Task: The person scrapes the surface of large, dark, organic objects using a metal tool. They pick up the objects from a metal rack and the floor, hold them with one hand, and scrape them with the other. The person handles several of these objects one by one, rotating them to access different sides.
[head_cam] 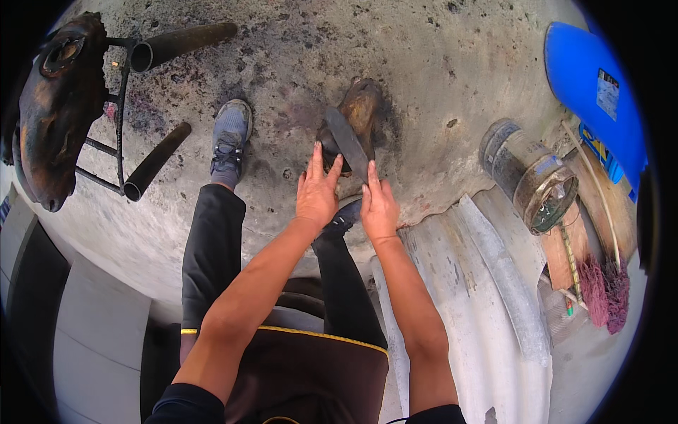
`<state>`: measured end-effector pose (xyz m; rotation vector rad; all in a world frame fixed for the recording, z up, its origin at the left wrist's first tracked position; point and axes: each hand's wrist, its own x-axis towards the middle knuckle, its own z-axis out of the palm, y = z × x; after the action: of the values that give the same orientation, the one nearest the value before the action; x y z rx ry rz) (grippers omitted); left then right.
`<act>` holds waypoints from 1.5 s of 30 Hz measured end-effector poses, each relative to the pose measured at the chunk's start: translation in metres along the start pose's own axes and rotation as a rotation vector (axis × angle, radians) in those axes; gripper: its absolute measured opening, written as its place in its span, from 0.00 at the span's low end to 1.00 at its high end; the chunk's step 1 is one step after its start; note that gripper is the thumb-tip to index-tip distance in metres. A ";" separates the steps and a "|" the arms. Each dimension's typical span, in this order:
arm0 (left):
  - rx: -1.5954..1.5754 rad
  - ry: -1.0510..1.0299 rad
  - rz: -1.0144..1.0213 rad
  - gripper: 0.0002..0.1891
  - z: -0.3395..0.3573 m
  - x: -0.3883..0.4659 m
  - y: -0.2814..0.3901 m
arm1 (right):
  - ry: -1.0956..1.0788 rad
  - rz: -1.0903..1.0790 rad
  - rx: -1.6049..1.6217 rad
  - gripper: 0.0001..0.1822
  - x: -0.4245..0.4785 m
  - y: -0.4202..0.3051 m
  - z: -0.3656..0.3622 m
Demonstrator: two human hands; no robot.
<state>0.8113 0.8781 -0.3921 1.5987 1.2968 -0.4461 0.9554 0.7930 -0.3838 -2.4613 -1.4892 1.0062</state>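
Note:
A singed, brown-black animal head point(362, 103) lies on the stained concrete ground before me. Across it slants the broad, dark blade of a knife point(347, 140). My right hand point(380, 209) grips the knife at its near end, index finger stretched along the blade; the handle is hidden under the hand. On the near left of the head is my left hand point(319, 199), its fingers and thumb spread against the dark part there. The thumb is close to the blade's edge. What lies under the left palm cannot be seen.
At the left, a larger charred animal head point(63, 116) sits by a blackened metal rack point(121, 122) with pipe legs. To the right are a dirty cylindrical bucket point(529, 175) on its side, a blue plastic sheet-like piece point(588, 74), purple brooms point(593, 291) and corrugated roofing sheets point(450, 275).

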 end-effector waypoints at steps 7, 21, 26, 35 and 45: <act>0.002 0.006 0.020 0.43 0.012 -0.001 -0.005 | 0.056 0.111 0.078 0.30 0.044 -0.026 0.006; 0.099 -0.039 0.019 0.44 0.002 0.002 0.004 | 0.335 0.219 0.355 0.29 0.027 -0.005 0.027; 0.018 0.062 0.070 0.43 -0.004 0.012 -0.014 | 0.313 0.479 0.735 0.28 -0.048 -0.023 0.035; 0.070 -0.021 0.173 0.41 -0.017 0.035 -0.009 | 0.394 0.457 0.754 0.31 -0.020 -0.093 0.074; 0.069 -0.202 0.227 0.42 -0.034 0.042 -0.029 | 0.362 0.492 0.690 0.32 -0.056 -0.099 0.093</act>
<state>0.7903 0.9271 -0.4225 1.6882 0.9453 -0.5009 0.8094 0.7757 -0.3897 -2.3169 -0.3368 0.8632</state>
